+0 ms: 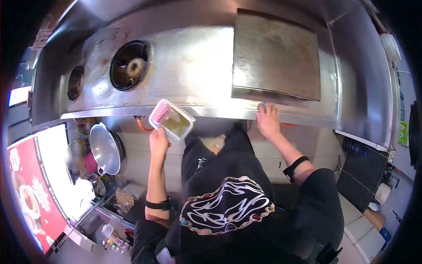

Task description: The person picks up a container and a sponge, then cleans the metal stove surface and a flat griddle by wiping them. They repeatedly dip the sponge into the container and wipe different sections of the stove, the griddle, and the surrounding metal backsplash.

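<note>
A person (237, 189) in blk clothes stands at the near side of a long stainless steel counter (187, 53), its top stained and glaring w/ light at ctr. At left, a lit sign (27, 193) shows red w/ white lettering, too distorted to read. A flat metal plate (277, 57), approx. rectangular, sits on the counter's right half. At left, below counter level, is a big metal bowl (104, 147). Two round burners (131, 66) are set in the counter's left half, the smaller farther left.

A clear plastic tub (180, 108), left of ctr, is held up at the counter's near edge; can't tell if it touches the metal. Inside: yellow-green liquid (178, 126) and, at the far left end, a pink chunk (162, 113). The left hand (158, 141) grips the tub by its near side, thumb up on the rim. The right hand (269, 121) is at the counter's near edge, just near of the plate, fingers bent over a small dark item (263, 105); can't tell what it is, or if it's gripped. Dk. bands (158, 205) circle both arms. An orange hose (143, 125) shows under the counter, left of the tub.
</note>
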A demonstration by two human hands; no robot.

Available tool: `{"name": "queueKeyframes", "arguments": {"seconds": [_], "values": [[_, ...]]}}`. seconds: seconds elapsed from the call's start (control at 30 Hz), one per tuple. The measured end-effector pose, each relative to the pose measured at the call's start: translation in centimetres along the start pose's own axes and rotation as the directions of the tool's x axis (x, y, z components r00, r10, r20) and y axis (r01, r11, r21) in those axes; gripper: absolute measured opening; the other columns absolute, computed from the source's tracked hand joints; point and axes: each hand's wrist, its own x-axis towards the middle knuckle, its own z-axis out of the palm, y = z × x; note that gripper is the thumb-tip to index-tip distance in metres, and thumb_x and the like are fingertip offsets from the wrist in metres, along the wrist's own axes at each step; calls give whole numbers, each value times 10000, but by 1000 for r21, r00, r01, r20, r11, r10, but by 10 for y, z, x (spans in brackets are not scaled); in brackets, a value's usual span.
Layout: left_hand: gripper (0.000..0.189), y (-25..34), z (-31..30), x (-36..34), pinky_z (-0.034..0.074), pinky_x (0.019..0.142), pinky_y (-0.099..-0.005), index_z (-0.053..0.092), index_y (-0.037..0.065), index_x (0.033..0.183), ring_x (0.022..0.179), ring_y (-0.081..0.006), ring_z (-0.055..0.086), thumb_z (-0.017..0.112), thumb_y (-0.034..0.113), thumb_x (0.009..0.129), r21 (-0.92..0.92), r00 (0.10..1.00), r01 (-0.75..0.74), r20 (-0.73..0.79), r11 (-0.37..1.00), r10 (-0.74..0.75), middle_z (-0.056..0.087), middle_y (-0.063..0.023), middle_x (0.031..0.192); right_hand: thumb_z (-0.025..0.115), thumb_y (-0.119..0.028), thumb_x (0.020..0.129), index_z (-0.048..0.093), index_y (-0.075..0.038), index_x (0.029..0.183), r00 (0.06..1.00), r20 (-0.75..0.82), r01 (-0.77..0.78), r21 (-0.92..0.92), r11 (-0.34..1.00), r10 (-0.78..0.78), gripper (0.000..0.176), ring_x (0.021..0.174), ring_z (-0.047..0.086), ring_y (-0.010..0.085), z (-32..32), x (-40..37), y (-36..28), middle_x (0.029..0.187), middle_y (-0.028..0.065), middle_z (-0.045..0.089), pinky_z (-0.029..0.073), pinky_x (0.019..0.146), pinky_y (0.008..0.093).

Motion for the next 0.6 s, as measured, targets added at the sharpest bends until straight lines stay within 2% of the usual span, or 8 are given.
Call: {"name": "queueKeyframes", "arguments": {"seconds": [0.17,0.3,0.37,0.43,0.47,0.5,0.53,0.6], "values": [[378,-25,-62,30,387,393,-271,571,-42,870,422,-120,484,427,292,975,-24,999,-32,39,999,33,528,-47,577,432,-317,976,406,-52,1392,955,25,288,164,943,-296,494,1339,309,465,15,62,-165,1475,226,309,257,1095,580],[351,-41,-128,58,384,397,-269,587,-35,829,433,-118,487,431,246,969,24,1000,-17,-18,1000,18,554,-58,597,424,-341,979,428,-116,1400,742,46,649,205,733,-669,478,1371,255,450,10,164,-250,1530,165,251,230,1112,578],[342,-59,-162,68,385,399,-270,591,-31,821,441,-117,492,424,232,961,-34,998,-53,24,998,54,560,-61,603,416,-338,979,458,-112,1381,891,18,443,189,876,-455,463,1381,242,429,5,231,-251,1521,181,258,216,1116,563],[335,-66,-196,81,386,400,-271,595,-27,813,449,-117,497,416,219,952,-99,995,-90,43,991,94,566,-63,609,434,-363,965,424,-107,1404,990,114,-91,66,994,83,509,1386,235,414,-4,302,-239,1508,212,259,217,1106,540],[325,-67,-213,85,399,416,-298,587,-44,807,458,-139,511,424,204,936,-75,995,-90,33,993,93,559,-77,598,446,-382,955,408,-84,1411,910,-54,-395,190,899,412,547,1382,238,419,-9,299,-251,1501,229,259,231,1093,536],[315,-69,-227,88,412,432,-326,579,-62,801,466,-162,524,431,190,921,-46,996,-84,29,995,85,551,-91,587,458,-401,944,391,-61,1418,694,-167,-620,354,700,700,587,1378,242,424,-8,289,-267,1494,246,259,245,1079,532],[315,-72,-240,90,412,432,-326,579,-62,801,466,-162,524,431,190,921,-45,996,-74,52,996,76,551,-91,587,488,-414,924,389,-15,1408,585,-186,-757,222,614,789,635,1375,237,436,1,283,-294,1487,257,266,245,1073,546],[315,-74,-260,102,384,406,-271,593,-17,818,462,-115,502,391,202,921,-31,998,-42,40,999,43,567,-59,615,470,-358,934,427,-7,1377,932,42,-362,168,917,360,566,1357,261,461,1,254,-330,1482,247,273,240,1083,572]]}}
